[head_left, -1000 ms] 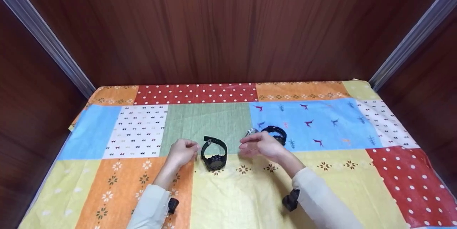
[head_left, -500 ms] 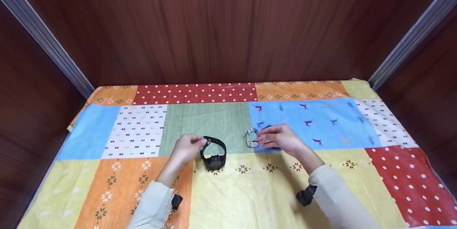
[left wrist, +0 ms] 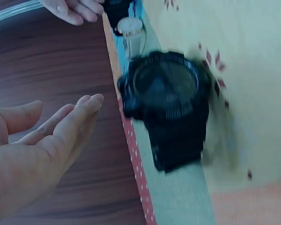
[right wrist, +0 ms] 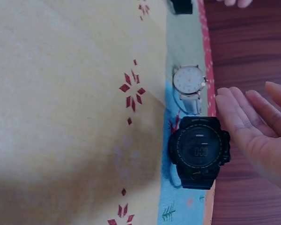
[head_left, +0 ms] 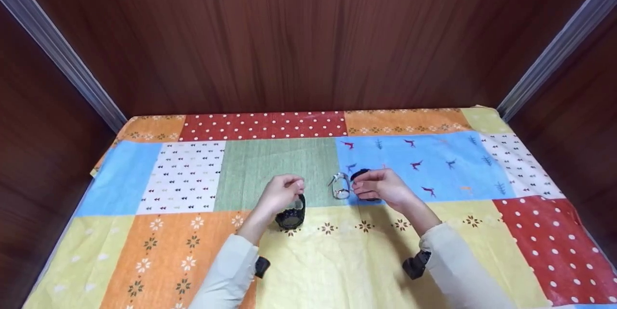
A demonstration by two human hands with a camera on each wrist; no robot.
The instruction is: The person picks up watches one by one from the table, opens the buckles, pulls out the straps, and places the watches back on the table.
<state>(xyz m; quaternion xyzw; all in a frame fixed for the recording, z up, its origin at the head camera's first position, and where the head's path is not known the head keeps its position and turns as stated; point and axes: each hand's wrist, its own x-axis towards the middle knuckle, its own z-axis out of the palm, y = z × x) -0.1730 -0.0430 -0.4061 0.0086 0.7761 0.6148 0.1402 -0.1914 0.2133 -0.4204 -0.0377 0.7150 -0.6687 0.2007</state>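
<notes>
Three watches stand in a row on the patchwork cloth. At the left is a black digital watch (head_left: 290,220), its strap bent into a loop; my left hand (head_left: 281,194) hovers over its upper part and hides some of the strap. The left wrist view shows those fingers (left wrist: 68,129) extended, with space between them and the watch. A smaller watch (head_left: 342,194) with a white dial and pale strap stands in the middle. My right hand (head_left: 385,187) is in front of another black digital watch (right wrist: 199,147), fingers loosely extended and holding nothing.
The patchwork cloth (head_left: 337,261) covers the table up to a dark wood-grain panel (head_left: 308,39). Similar side panels stand left and right, joined by grey metal strips (head_left: 67,48). A small black camera sits on each wrist.
My left hand has moved right, from beside the left black watch to over it. My right hand has shifted right, uncovering the pale watch and covering more of the right black watch.
</notes>
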